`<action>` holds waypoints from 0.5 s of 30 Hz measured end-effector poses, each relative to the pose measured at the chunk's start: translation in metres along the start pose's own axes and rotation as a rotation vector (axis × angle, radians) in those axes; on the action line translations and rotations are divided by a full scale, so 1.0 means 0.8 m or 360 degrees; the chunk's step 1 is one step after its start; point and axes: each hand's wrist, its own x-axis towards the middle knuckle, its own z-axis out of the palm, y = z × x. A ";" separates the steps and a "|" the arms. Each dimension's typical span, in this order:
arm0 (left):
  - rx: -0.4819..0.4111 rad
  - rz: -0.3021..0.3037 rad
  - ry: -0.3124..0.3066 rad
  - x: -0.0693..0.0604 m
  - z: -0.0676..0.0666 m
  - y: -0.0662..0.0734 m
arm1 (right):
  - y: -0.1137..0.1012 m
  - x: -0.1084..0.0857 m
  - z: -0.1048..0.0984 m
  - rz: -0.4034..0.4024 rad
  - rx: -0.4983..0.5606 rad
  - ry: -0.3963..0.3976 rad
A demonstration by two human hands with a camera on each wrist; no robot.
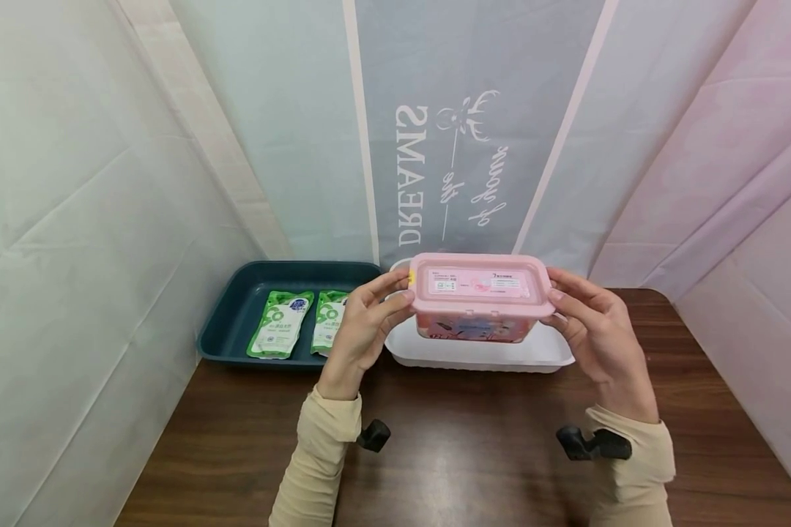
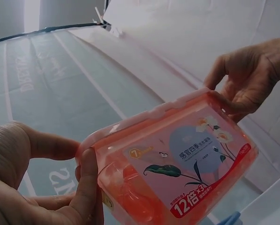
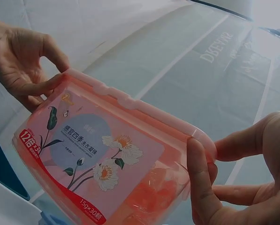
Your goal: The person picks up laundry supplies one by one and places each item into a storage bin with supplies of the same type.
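A pink lidded box of laundry pods point(image 1: 477, 293) is held up level above a white tray point(image 1: 474, 359). My left hand point(image 1: 362, 329) pinches its left end by the lid rim, thumb in front. At the opposite end, my right hand point(image 1: 596, 333) pinches the rim in the same way. Both wrist views show the flowered label, and through the clear orange-pink wall point(image 3: 154, 187) pods are visible. The lid looks closed. Much of the white tray's inside is hidden behind the box.
To the left, a dark teal tray point(image 1: 237, 359) holds two green-and-white pouches, one of them a pouch point(image 1: 280, 326) lying flat; my left hand partly covers the other. Both trays stand on a brown wooden table point(image 1: 468, 454), against a hanging grey-green cloth point(image 1: 474, 58). Something blue point(image 2: 231, 219) shows near the white tray.
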 end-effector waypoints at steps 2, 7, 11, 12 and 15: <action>-0.0002 -0.0009 -0.0003 0.002 -0.002 -0.004 | 0.003 0.002 -0.003 0.0011 0.0000 0.0005; -0.0014 -0.0038 0.0011 0.010 -0.006 -0.013 | 0.011 0.009 -0.013 0.0065 0.0027 -0.0004; -0.0026 -0.0078 0.0049 0.015 -0.009 -0.020 | 0.016 0.014 -0.019 0.0118 0.0030 0.0006; -0.0028 -0.0087 0.0056 0.017 -0.010 -0.021 | 0.018 0.015 -0.020 0.0126 0.0029 0.0016; -0.0025 -0.0108 0.0077 0.021 -0.013 -0.026 | 0.021 0.018 -0.022 0.0146 0.0040 0.0046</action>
